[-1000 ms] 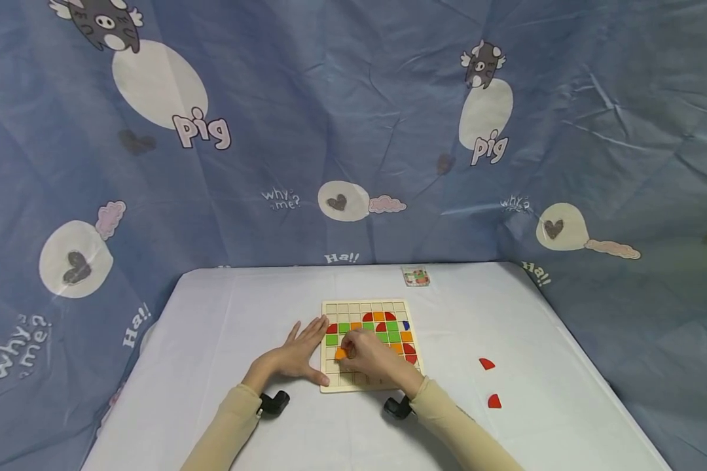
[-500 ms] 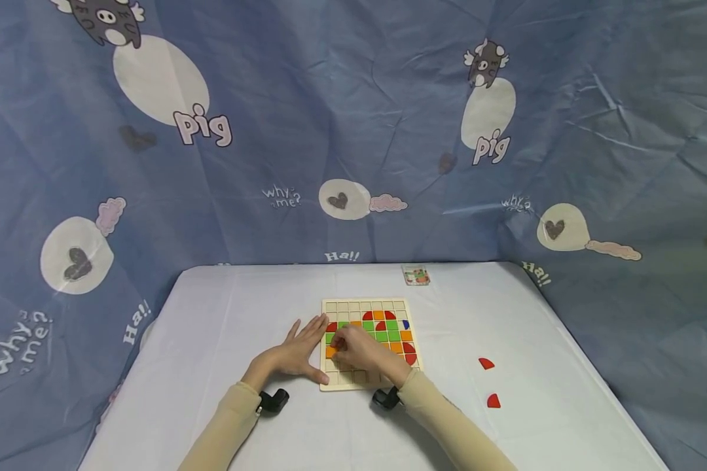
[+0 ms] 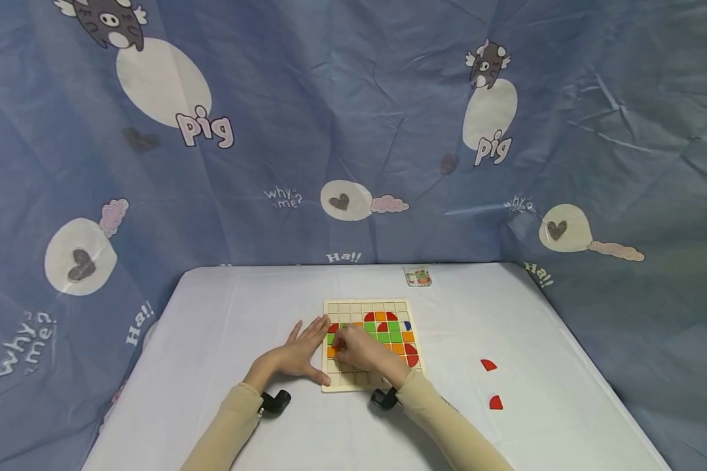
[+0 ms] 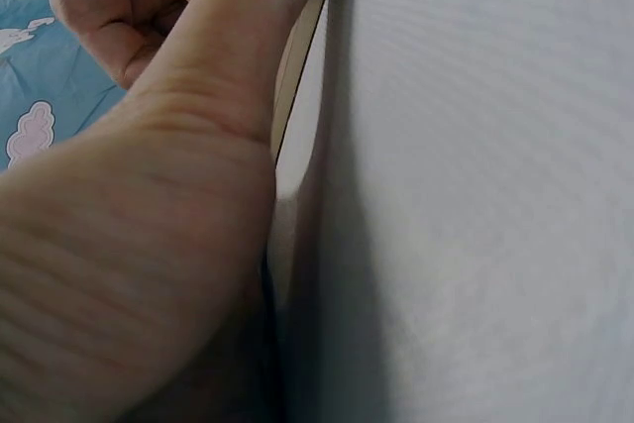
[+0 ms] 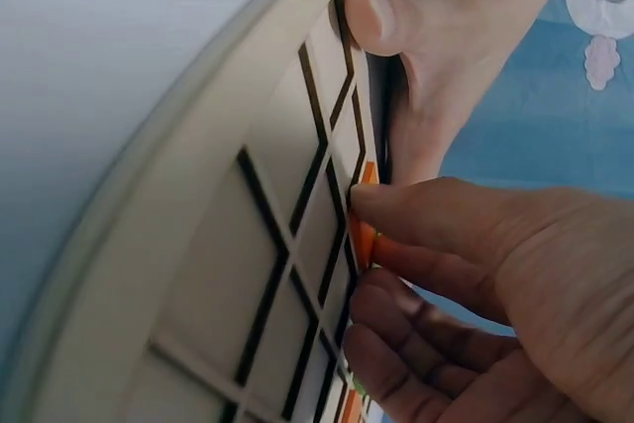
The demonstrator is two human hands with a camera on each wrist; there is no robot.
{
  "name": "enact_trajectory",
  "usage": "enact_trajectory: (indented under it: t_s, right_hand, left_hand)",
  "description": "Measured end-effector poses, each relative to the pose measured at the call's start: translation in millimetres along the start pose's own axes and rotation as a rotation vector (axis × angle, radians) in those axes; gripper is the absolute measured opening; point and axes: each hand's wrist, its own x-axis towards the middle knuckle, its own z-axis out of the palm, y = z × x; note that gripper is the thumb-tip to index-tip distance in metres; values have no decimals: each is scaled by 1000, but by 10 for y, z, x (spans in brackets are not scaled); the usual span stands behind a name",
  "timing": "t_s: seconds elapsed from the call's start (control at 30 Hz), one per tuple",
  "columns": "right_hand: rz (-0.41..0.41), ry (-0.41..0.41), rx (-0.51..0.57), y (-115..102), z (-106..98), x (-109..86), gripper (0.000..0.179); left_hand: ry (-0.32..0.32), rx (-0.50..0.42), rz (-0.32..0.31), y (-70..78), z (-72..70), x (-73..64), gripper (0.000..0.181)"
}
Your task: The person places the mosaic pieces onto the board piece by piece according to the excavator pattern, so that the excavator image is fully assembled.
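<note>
A wooden grid board lies on the white table, partly filled with red, green and orange tiles. In the head view my left hand rests at the board's left edge, fingers spread and the thumb near the lower left corner. My right hand is over the board's left part, covering several cells. Its thumb and index finger pinch an orange square tile at a left-side cell, as the right wrist view shows. Some orange shows beside those fingertips. The left wrist view mostly shows the left palm and thumb base.
Two red quarter-circle tiles lie on the white tablecloth to the right. A small patterned card is near the back edge. A small blue piece sits at the board's right side. Patterned blue cloth hangs behind.
My right hand has shifted left across the board with the orange tile, to the leftmost column, and has hardly moved in the last half second. The left hand stays at the edge.
</note>
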Motion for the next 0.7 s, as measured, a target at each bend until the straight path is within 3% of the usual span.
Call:
enact_trajectory:
  t_s: [0.17, 0.33, 0.53, 0.7]
  right_hand:
    - [8, 75, 117, 51, -32, -135, 15]
    - [89, 161, 216, 217, -188, -491, 12]
    - [259, 299, 114, 567, -387, -961, 19]
    - [465, 313, 110, 928, -601, -1386, 20]
  left_hand:
    - [5, 4, 3, -5, 3, 2, 129]
    - [7, 5, -12, 2, 23, 9, 131]
    - [10, 18, -35, 10, 22, 0, 131]
    - [10, 14, -27, 22, 5, 1, 130]
